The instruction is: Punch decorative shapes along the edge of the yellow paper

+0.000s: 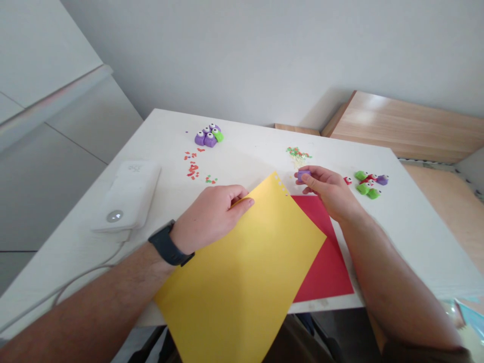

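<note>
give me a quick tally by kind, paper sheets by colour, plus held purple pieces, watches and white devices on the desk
Yellow sheet, held by the left hand: 1
Red sheet, partly hidden: 1
Purple piece in the right hand: 1
Dark watch: 1
White device: 1
Total: 5

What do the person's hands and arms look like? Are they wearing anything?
The left hand has no glove, and a wide, dark band like a watch strap goes round its wrist. The right hand has no glove either, and its wrist is bare. A dark sleeve shows at the right elbow; none shows on the left.
</note>
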A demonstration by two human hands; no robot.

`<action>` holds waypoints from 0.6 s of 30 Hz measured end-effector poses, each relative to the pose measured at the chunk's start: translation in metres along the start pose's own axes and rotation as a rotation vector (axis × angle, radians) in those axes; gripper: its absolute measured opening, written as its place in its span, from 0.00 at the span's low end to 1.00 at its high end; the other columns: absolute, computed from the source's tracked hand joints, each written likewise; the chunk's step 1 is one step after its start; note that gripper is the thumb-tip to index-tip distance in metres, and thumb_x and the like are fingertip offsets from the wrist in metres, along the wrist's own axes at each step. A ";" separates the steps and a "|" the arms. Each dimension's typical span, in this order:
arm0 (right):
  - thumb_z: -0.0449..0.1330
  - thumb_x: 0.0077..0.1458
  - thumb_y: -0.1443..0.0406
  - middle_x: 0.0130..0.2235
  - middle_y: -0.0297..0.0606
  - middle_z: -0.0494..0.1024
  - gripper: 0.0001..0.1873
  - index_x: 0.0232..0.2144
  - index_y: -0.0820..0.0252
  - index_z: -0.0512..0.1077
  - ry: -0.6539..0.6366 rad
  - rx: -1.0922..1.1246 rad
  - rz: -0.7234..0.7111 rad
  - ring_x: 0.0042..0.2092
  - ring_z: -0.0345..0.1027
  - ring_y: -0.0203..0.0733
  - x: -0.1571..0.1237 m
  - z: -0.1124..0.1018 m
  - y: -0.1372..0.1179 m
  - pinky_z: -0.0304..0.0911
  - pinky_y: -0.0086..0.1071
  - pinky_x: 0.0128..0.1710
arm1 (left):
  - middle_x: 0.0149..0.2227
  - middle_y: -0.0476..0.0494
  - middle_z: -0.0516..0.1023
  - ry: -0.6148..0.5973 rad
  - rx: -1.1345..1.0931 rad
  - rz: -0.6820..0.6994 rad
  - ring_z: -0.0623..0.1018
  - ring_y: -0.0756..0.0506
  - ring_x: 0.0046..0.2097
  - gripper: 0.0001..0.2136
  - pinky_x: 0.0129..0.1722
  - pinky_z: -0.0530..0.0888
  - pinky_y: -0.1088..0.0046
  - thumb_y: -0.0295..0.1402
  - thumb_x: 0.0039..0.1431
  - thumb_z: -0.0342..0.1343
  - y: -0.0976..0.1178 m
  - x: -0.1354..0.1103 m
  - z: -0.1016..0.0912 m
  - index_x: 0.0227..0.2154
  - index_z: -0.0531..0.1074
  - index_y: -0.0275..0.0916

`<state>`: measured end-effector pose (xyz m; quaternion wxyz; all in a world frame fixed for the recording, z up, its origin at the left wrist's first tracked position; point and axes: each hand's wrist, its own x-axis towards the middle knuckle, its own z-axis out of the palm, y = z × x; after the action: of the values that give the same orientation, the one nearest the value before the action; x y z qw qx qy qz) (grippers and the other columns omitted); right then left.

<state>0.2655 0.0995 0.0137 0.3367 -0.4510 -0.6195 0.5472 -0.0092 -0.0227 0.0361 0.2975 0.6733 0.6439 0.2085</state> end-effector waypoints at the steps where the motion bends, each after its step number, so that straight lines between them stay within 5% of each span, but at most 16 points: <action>1: 0.70 0.57 0.52 0.47 0.41 0.81 0.19 0.46 0.55 0.78 0.008 0.003 0.003 0.45 0.74 0.43 0.001 -0.001 0.000 0.67 0.34 0.39 | 0.28 0.50 0.77 0.000 -0.001 -0.003 0.74 0.46 0.31 0.17 0.31 0.62 0.68 0.46 0.69 0.51 0.000 0.000 0.000 0.33 0.77 0.41; 14: 0.66 0.61 0.47 0.52 0.43 0.81 0.19 0.42 0.55 0.79 0.024 0.109 0.054 0.36 0.76 0.39 0.003 -0.004 0.004 0.66 0.32 0.30 | 0.28 0.50 0.77 0.003 0.013 -0.005 0.74 0.46 0.31 0.16 0.31 0.62 0.68 0.45 0.68 0.51 0.002 -0.002 -0.002 0.33 0.76 0.41; 18: 0.64 0.61 0.44 0.39 0.39 0.82 0.21 0.39 0.54 0.76 0.020 -0.003 0.077 0.26 0.71 0.36 0.002 -0.002 0.003 0.61 0.33 0.25 | 0.28 0.50 0.77 0.009 0.013 0.004 0.74 0.46 0.31 0.16 0.31 0.62 0.69 0.45 0.68 0.50 0.002 -0.002 -0.002 0.33 0.77 0.41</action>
<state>0.2668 0.1017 0.0110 0.3212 -0.4805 -0.5990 0.5542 -0.0087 -0.0241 0.0389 0.2899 0.6755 0.6452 0.2081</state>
